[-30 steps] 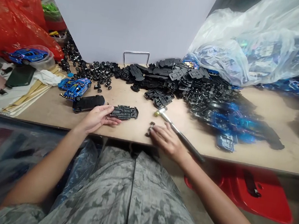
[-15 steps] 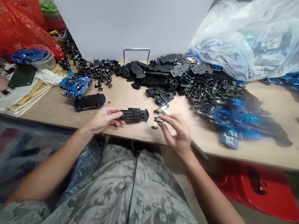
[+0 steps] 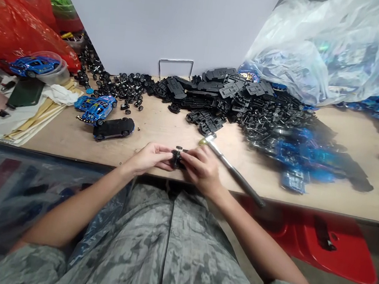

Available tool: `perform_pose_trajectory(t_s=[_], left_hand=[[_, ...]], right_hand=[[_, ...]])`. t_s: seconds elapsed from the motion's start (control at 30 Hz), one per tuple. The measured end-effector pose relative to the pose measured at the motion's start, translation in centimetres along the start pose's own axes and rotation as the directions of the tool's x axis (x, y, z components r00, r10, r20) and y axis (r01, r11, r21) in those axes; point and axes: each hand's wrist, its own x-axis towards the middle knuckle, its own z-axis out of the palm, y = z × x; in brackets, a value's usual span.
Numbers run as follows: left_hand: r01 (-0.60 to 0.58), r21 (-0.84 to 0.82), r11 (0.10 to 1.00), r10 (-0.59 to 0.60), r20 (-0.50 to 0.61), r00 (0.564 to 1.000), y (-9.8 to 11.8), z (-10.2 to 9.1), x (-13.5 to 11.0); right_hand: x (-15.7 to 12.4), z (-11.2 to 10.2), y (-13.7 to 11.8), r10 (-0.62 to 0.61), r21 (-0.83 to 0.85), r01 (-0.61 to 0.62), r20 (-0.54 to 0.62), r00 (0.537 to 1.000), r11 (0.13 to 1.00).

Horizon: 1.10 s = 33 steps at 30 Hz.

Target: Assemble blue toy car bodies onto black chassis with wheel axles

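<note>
My left hand point(image 3: 150, 157) and my right hand point(image 3: 201, 167) meet at the near edge of the wooden table point(image 3: 164, 126). Between them they grip a black toy car chassis point(image 3: 176, 158), mostly hidden by the fingers. A small wheel axle point(image 3: 177, 149) sticks up from the chassis between my fingertips. Both hands are closed in a pinch. A small hammer point(image 3: 230, 168) with a metal head lies on the table just right of my right hand.
A pile of black chassis parts point(image 3: 211, 97) and loose wheels point(image 3: 124, 87) fills the table's back. Blue car bodies point(image 3: 297, 149) lie to the right under a clear plastic bag point(image 3: 324, 52). A blue toy car point(image 3: 96, 107), a black chassis with wheels point(image 3: 113, 128) and a red bag point(image 3: 15, 24) are left.
My left hand drew the chassis from the table toward the near edge. My right hand lifted the wheel axle and brought it onto the chassis; both hands now touch.
</note>
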Motion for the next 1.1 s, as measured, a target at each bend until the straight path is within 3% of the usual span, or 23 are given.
perform_pose_trajectory(t_s=[0.5, 0.77, 1.0, 1.1], left_hand=[[-0.014, -0.015, 1.0, 0.014, -0.037, 0.999, -0.2, 0.0, 0.3], [-0.028, -0.017, 0.999, 0.027, -0.041, 0.999, -0.3, 0.2, 0.4], [-0.022, -0.013, 1.0, 0.022, -0.06, 0.998, -0.1, 0.4, 0.2], [-0.033, -0.017, 0.999, 0.032, -0.049, 0.998, -0.2, 0.3, 0.3]], right_hand=[[0.6, 0.0, 0.2, -0.06, 0.035, 0.058, 0.056, 0.997, 0.998], [0.7, -0.2, 0.2, -0.047, 0.055, 0.042, 0.089, 0.995, 0.998], [0.9, -0.5, -0.7, -0.012, -0.031, 0.016, 0.102, 0.995, 0.999], [0.7, 0.0, -0.4, 0.003, 0.027, -0.005, 0.083, 0.997, 1.0]])
